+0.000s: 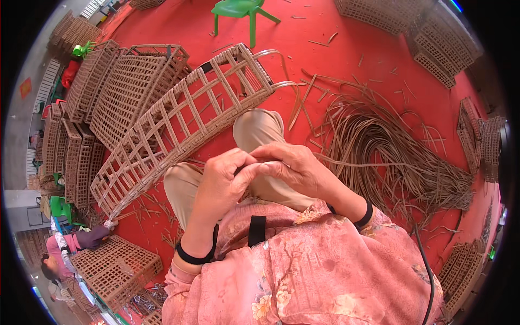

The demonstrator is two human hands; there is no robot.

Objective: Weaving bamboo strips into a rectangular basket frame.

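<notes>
My left hand and my right hand meet above my knees, their fingertips pressed together. Both are closed, and whatever lies between the fingers is hidden. Just beyond my left hand, a long open-weave rattan-like frame leans slantwise past my knees, its crossed strips wrapped along the edges. Two loose strip ends stick out from its far right end. Close to my right hand, a thin brown strip runs toward a big coiled heap of long strips; whether the hand holds it I cannot tell.
Finished-looking woven baskets are stacked at left, more at far right. A green plastic stool stands ahead on the red floor, strewn with strip scraps. Another person sits at lower left by a woven basket.
</notes>
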